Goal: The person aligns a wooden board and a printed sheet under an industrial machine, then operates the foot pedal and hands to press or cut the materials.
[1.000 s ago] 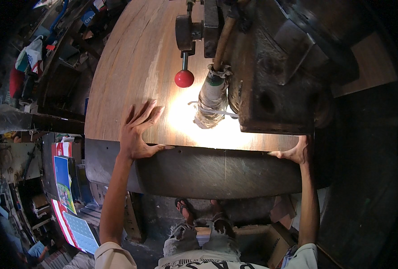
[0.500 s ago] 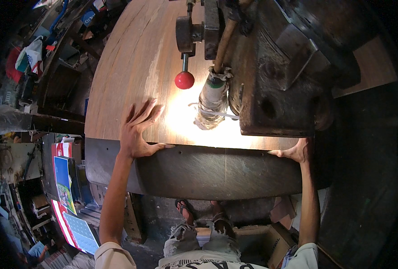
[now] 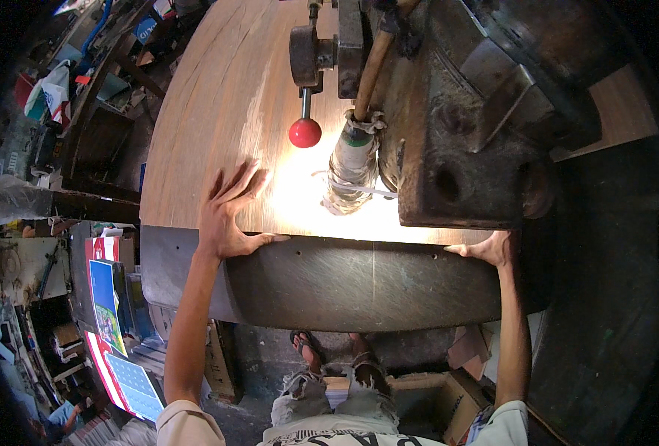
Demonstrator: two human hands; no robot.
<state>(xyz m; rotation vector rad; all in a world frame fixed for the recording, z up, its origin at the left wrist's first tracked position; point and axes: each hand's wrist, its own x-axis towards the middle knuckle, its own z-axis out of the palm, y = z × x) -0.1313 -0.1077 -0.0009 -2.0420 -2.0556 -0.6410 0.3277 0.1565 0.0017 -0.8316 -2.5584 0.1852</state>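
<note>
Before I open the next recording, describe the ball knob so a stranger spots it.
Start at the wide wooden board beneath the dark machine. Left of the wrapped lamp, a metal rod ends in the ball knob: glossy red among dark metal parts.

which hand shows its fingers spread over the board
The left hand: its fingers fan out over the wooden board; the right hand has most fingers hidden by the dark metal block.

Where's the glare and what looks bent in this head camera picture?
Head view: glare whitens the flat brown wooden board around the pale, wrapped cylindrical lamp; head view: near edge of the dark metal table bows, perhaps fisheye distortion; head view: corners fade to black.
</note>
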